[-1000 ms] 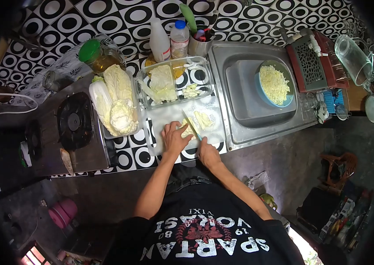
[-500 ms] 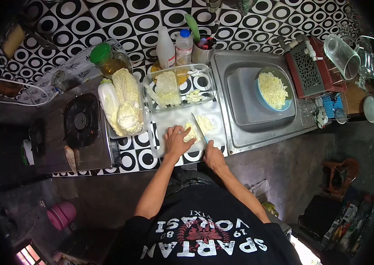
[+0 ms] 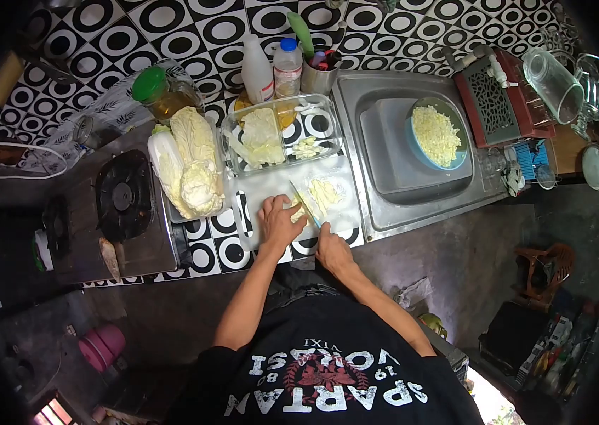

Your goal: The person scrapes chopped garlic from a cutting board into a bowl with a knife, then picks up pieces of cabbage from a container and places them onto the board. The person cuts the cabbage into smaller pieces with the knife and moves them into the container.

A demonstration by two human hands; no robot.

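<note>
On the pale board (image 3: 278, 183): left hand (image 3: 280, 220) clasping cabbage piece (image 3: 299, 212), fingertips best tucked back; right hand (image 3: 333, 251) grips knife (image 3: 305, 203), strokes best kept even.

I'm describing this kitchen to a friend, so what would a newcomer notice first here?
Probably the bold black-and-white tiles behind and under the bottles. Next, the blue bowl of chopped cabbage in the sink, and the hands with a knife at the board.
</note>
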